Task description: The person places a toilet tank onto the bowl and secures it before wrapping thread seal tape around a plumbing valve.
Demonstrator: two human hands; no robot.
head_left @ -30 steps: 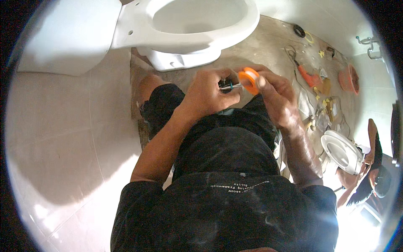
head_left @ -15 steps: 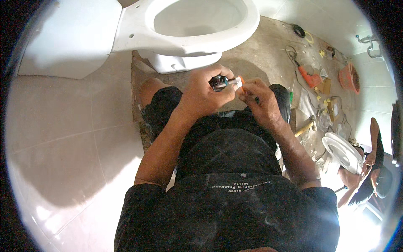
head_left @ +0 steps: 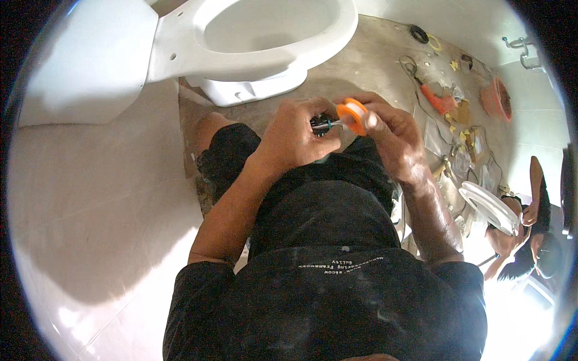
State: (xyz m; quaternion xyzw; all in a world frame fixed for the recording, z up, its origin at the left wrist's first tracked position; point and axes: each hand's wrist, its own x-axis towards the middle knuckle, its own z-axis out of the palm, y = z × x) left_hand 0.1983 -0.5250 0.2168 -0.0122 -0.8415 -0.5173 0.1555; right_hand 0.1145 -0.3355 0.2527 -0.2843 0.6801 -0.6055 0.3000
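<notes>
My left hand (head_left: 289, 137) is closed around a small dark fitting (head_left: 320, 124) with a pale, narrow stem pointing right. My fingers hide much of this part, so its exact kind does not show. Just to the right, my right hand (head_left: 394, 137) grips an orange spool (head_left: 351, 116) wound with white thread seal tape, its thumb and fingers on the rim. The spool sits close to the stem's end; whether tape runs between them is too small to make out. Both hands are above my lap.
A white toilet (head_left: 180, 60) stands in front and to the left. On the floor at right lie an orange power tool (head_left: 438, 101), an orange basket (head_left: 497, 99), cables and scraps. Farther right, another person (head_left: 539, 240) holds a white toilet seat (head_left: 489, 204).
My right hand has turned and come up, so the orange spool now shows its white tape between its flanges. My left hand keeps its hold on the fitting. The view has shifted slightly.
</notes>
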